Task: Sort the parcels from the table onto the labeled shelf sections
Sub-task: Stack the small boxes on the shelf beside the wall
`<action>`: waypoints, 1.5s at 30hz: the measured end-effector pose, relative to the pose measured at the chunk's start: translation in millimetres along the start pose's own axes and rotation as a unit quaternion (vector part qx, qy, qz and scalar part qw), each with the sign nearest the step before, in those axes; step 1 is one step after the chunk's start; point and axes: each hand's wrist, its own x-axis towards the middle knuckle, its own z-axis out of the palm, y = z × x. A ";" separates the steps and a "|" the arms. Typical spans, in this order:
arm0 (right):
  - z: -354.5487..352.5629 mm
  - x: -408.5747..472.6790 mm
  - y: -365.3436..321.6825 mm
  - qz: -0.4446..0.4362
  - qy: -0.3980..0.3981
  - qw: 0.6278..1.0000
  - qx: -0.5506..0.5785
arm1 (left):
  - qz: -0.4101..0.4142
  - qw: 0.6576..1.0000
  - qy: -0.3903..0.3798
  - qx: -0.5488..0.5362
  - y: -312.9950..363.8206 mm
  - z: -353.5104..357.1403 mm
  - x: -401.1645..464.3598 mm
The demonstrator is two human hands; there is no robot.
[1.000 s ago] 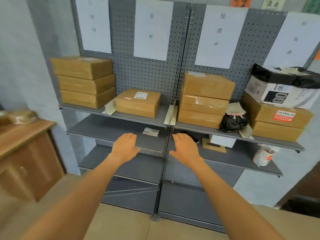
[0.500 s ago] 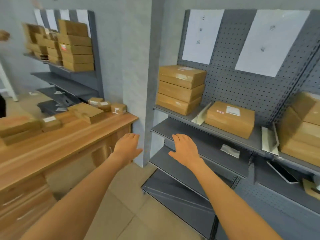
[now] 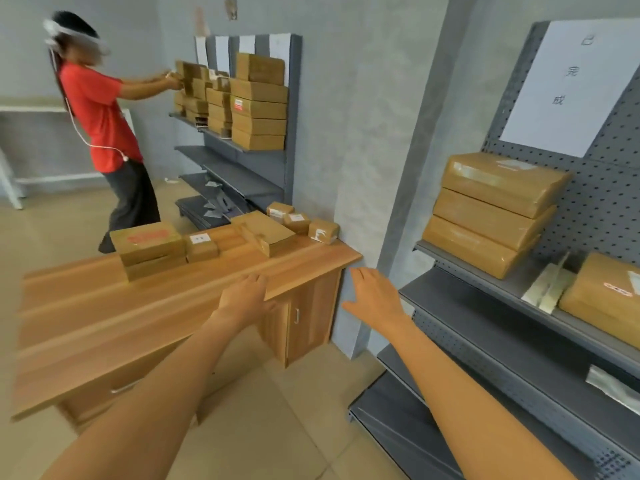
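**Empty-handed at the table**

Head view: wooden table (image 3: pixel 145 327) beside grey shelf (image 3: pixel 512 306). Left hand (image 3: pixel 247 297) and right hand (image 3: pixel 375 297) both relaxed, holding nothing. Parcels (image 3: pixel 221 242) sit along the table's far edge. Risk: the long reach could knock the small boxes off.

A white sheet (image 3: pixel 568 88) on the pegboard of the right shelf reads, top to bottom, 已完成. The labels on the table's parcels (image 3: pixel 149 239) seem too blurred to read.
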 end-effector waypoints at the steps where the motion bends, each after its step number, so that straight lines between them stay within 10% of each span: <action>1: 4.8 11.1 -3.4 -0.006 0.001 1.000 0.000 | -0.009 1.000 0.001 0.000 -7.3 1.4 6.1; 45: 208.1 549.8 183.9 0.006 -0.075 0.996 0.043 | -0.045 0.996 -0.069 -0.030 -51.4 125.8 584.9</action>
